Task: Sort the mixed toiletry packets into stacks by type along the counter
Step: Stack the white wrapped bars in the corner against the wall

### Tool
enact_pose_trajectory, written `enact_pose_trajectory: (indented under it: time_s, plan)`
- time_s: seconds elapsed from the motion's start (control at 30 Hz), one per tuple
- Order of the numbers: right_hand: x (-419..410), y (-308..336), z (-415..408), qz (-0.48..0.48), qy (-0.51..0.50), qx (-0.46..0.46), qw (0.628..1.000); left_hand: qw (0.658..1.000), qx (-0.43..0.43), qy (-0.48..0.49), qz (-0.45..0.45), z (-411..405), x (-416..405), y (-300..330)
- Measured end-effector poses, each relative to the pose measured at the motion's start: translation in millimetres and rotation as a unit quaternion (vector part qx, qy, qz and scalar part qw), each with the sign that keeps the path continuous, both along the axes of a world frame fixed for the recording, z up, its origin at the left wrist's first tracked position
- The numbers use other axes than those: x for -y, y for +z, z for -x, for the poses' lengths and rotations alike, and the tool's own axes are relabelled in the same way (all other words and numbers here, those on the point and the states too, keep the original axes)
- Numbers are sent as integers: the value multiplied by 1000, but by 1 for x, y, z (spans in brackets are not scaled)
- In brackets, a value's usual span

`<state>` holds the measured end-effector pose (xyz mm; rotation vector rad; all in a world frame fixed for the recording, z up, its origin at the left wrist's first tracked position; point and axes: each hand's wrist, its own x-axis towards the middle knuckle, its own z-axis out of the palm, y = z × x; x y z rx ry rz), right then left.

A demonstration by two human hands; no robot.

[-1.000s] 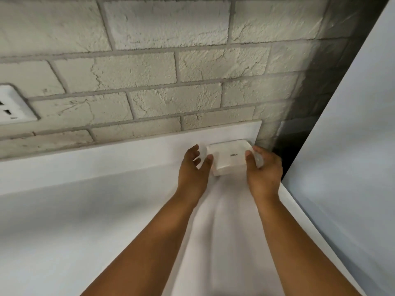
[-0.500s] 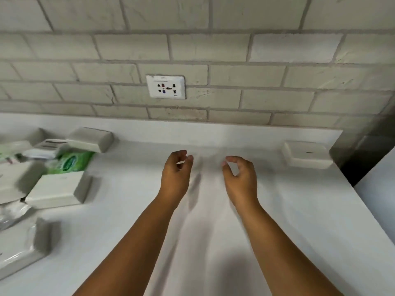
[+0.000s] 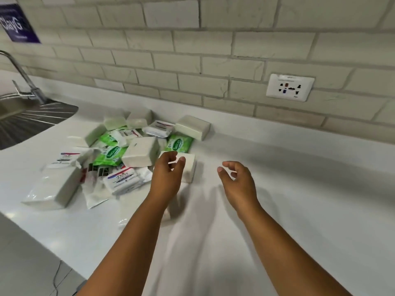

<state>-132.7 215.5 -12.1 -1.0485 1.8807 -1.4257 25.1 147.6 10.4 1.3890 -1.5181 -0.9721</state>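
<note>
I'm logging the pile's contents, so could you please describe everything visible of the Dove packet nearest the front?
The Dove packet is a small white rectangular pack in glossy plastic wrap, printed with a dark blue script logo, a red stripe above and fine lines of text below. It lies flat and slightly skewed at the pile's near edge on the white counter, resting against crumpled white wrappers. Neither hand touches it.

a steel sink (image 3: 32, 122) with a curved tap (image 3: 23, 77) sits at the left edge. a purple sign (image 3: 18, 24) hangs upper left; a white wall socket (image 3: 290, 87) is set in the pale brick wall (image 3: 192, 50), right.
</note>
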Motion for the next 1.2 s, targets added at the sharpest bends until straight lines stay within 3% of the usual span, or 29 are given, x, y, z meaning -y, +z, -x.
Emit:
enact_pose_trajectory:
  time_s: [0.2, 0.4, 0.8, 0.97, 1.2]
  plan:
    - [54, -9, -56, -37, -30, 18, 999, 985, 174, 0, 8, -53, 61, -17]
    - [89, -24, -85, -90, -72, 15, 993, 965, 259, -36, 8, -55, 86, -29]
    - [77, -33, -75, -58, -122, 25, 990, 978, 195, -70, 5, -35, 82, -32]
    - [44, -31, -31, -30, -175, 50, 983, 983, 147, -106, 3, 13, 57, -28]
    - [-29, -29, 56, -13, -248, 70, 966, 986, 60, -144, -66, 105, -3, -38]
